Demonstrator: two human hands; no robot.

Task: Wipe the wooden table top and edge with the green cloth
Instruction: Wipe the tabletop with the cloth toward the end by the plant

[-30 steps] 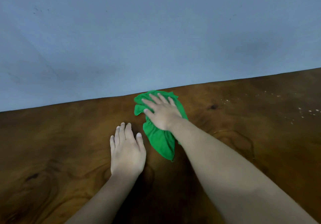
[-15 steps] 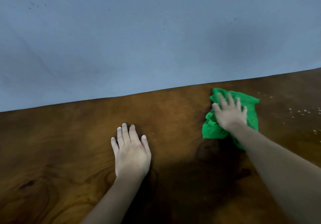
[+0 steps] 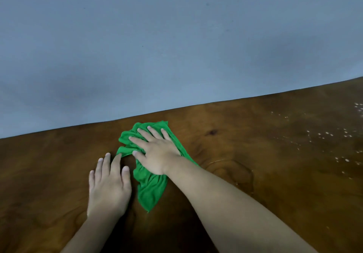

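The green cloth (image 3: 150, 186) lies crumpled on the dark wooden table top (image 3: 255, 154), near the table's far edge. My right hand (image 3: 156, 153) presses flat on the cloth with fingers spread, covering its upper part. The cloth's lower tail trails toward me beside my forearm. My left hand (image 3: 109, 186) rests palm down on the bare wood just left of the cloth, fingers together, holding nothing; its fingertips almost touch the cloth's left fold.
A blue-grey wall (image 3: 176, 46) rises directly behind the table's far edge (image 3: 245, 98). Several small white specks (image 3: 330, 135) are scattered on the wood at the far right. A dark knot (image 3: 211, 132) marks the wood right of the cloth.
My right hand has slid the cloth back from the right side of the table to the left, up beside my left hand. My left hand has stayed flat in place.
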